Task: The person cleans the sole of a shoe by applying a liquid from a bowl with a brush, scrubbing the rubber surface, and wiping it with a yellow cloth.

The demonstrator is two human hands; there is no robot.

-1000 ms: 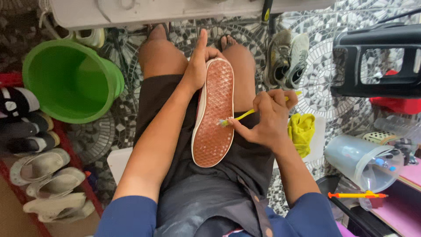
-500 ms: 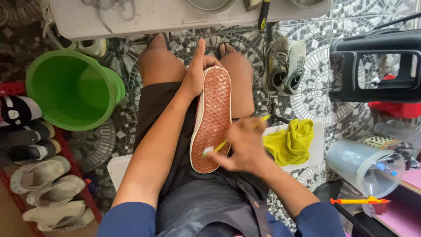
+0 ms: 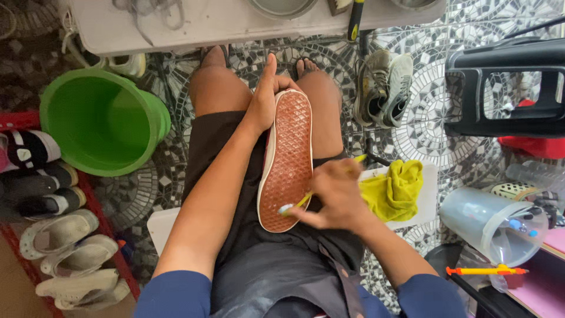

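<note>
A shoe (image 3: pixel 287 159) lies sole up along my lap, its reddish-brown waffle sole edged in white. My left hand (image 3: pixel 265 97) grips the shoe at its far end, thumb pointing away from me. My right hand (image 3: pixel 335 194) holds a yellow toothbrush (image 3: pixel 297 203), whose white bristle head rests on the near end of the sole. I am seated, with bare knees and sandalled feet toward a white table.
A green bucket (image 3: pixel 103 121) stands at the left, beside a red rack of shoes (image 3: pixel 50 235). A yellow cloth (image 3: pixel 395 189) lies on a white board at my right. Grey sneakers (image 3: pixel 382 88), a black stool (image 3: pixel 509 88) and a clear jug (image 3: pixel 488 224) are further right.
My right hand has slid the toothbrush down the sole from its middle to the near end, uncovering the yellow cloth. My left hand keeps its hold on the shoe.
</note>
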